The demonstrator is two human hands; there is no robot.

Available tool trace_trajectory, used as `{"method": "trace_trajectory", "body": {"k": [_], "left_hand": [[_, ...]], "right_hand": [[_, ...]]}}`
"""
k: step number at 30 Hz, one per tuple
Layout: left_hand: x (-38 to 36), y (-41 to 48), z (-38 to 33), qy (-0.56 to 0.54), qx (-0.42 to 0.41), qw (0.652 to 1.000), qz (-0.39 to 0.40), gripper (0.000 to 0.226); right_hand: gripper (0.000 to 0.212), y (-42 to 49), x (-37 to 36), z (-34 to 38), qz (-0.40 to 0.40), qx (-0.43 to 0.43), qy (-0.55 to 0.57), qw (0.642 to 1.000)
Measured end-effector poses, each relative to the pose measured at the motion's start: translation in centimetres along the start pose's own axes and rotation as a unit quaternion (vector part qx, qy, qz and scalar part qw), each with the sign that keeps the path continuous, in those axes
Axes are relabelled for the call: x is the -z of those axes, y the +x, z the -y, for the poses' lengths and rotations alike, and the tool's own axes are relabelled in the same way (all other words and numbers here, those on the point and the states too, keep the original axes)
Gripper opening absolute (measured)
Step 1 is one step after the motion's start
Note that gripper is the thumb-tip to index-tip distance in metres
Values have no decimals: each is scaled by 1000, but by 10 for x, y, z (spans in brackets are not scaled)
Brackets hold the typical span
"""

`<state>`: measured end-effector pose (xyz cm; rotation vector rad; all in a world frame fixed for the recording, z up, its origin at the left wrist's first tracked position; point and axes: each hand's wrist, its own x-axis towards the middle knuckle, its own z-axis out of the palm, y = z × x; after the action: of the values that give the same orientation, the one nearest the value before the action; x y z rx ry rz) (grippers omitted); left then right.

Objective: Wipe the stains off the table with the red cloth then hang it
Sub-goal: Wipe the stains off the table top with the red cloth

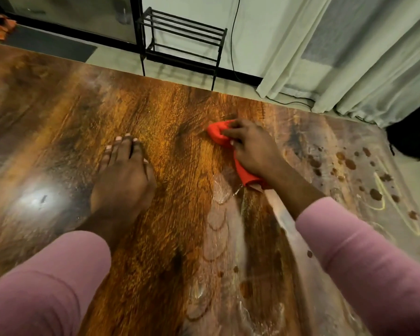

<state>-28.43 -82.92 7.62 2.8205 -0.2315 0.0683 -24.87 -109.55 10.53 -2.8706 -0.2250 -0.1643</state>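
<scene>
The red cloth [218, 135] lies bunched on the brown wooden table [160, 112], a little right of the middle. My right hand [252, 149] lies on top of the cloth with its fingers curled into it, and red folds stick out past the fingertips and under the wrist. My left hand [124, 170] rests flat on the wood to the left, fingers straight, holding nothing. Dark brown stains [349, 163] dot the right part of the table, among yellowish smears [383, 197]. Wet arc-shaped streaks [218, 214] run toward me below the cloth.
A black metal rack [182, 37] stands on the floor beyond the table's far edge. Pale curtains [349, 52] hang at the back right, with a black cable [233, 44] on the wall and a dark object [410, 139] on the floor at the far right.
</scene>
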Motion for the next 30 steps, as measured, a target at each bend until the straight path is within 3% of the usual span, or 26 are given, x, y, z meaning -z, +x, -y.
{"method": "trace_trajectory", "body": {"k": [5,8,10,16,19,22,24,30], "left_hand": [[0,0,0,5,-3,1000,4,55],[0,1,-1,14,3,1000,6,57],[0,1,-1,11,1,1000,7,57],[2,0,-1,0,-4,1000,7,56],[5,-2,-4,-5,-15,1000,9,56],[8,-6,-10,-5,-52,999,-12,54],[10,-12,-22,9,-92,996,-20,55],[5,-74,-64,-12,-94,995,25,58]], "right_hand": [[39,5,8,-37,-33,-177,-14,984],[41,30,-5,-27,-68,-225,-12,972],[45,29,-14,-6,-61,-213,4,975],[42,-69,-10,60,-28,-28,22,999],[43,-94,-1,41,-32,-105,0,994],[42,-71,1,26,-66,-241,-13,968],[39,-49,-6,35,-87,-288,-3,954],[38,-93,-15,99,-41,-122,21,991]]}}
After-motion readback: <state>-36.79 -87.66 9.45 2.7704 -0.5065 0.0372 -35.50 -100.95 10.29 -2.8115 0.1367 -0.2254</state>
